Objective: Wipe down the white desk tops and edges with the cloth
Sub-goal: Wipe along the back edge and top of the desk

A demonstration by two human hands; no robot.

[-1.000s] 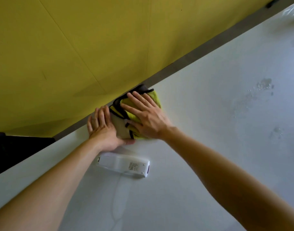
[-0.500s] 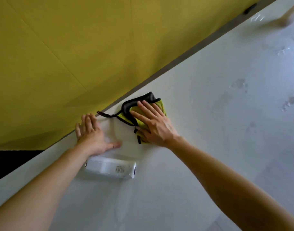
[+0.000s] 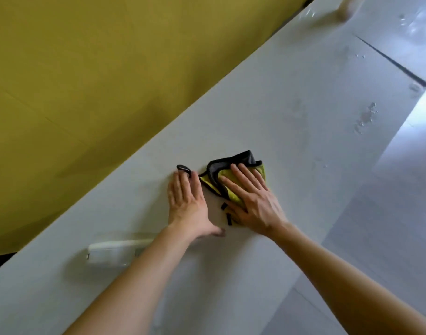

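Observation:
A yellow-green cloth (image 3: 232, 169) with black edging lies bunched on the white desk top (image 3: 279, 131). My right hand (image 3: 253, 201) presses flat on the cloth with straight, spread fingers. My left hand (image 3: 187, 201) lies flat on the bare desk just left of the cloth, fingers straight and together, thumb stretched out to the right. A black loop of the cloth's trim (image 3: 184, 169) shows at my left fingertips.
A white remote-like device (image 3: 110, 253) lies on the desk near my left forearm, partly hidden by it. A yellow partition (image 3: 98, 81) runs along the desk's far edge. Water droplets (image 3: 365, 117) sit to the right. A seam (image 3: 390, 62) separates the neighbouring desk.
Both hands and the cloth have moved away from the partition edge toward the middle of the desk. The view has shifted, showing more desk on the right.

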